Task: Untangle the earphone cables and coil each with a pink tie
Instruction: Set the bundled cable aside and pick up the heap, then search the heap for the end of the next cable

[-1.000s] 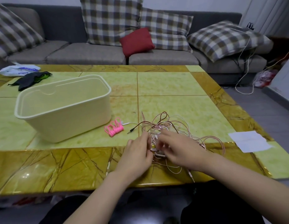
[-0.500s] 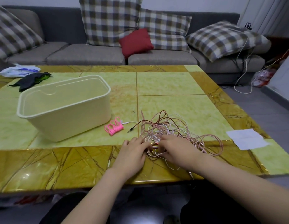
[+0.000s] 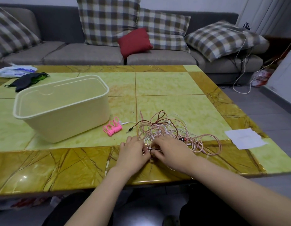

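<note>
Table (image 3: pixel 166 103), left hand (image 3: pixel 133 154), right hand (image 3: pixel 172 150) pinching cables (image 3: pixel 166 126)

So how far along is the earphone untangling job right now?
Done: nothing yet; the earphone cables lie in one tangled pile on the table, none coiled. In hand: the left hand and right hand pinch strands at the pile's near edge. Left: separating the cables, coiling each, and fastening the pink ties, which lie unused beside the cream bin.

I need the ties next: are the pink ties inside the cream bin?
No, the pink ties lie on the table just beside the cream bin.
</note>
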Motion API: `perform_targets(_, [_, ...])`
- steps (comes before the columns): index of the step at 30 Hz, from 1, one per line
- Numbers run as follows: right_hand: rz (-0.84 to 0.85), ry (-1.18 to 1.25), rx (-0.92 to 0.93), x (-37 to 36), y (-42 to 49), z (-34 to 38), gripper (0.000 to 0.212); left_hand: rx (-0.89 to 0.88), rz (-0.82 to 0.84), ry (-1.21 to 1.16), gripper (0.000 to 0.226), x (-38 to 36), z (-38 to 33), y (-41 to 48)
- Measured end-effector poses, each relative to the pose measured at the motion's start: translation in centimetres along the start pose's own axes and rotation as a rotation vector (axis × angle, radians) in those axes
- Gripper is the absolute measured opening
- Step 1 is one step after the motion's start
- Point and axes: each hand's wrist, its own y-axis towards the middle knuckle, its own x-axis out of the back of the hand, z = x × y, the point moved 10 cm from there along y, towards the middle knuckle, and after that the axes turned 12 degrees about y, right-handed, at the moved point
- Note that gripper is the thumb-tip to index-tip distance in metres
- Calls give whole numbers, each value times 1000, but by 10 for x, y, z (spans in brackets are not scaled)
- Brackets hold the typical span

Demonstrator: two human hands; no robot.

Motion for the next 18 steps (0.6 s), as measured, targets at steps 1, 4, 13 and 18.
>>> perform_targets(1, [-3,-8,-7,0,2,0,33,-2,6,-62,11,0,2,0])
perform_targets(4, [-20,-15,-23,3,6,1,38,26,10,-388,11,2,11,5])
perform_targets(13, [-246,119,-17,37,8,9,32,46,-171,-896,12,48,20,2])
perform_targets(18, [-411,55,101,70,7,35,24,-20,-243,-895,11,79,18,2])
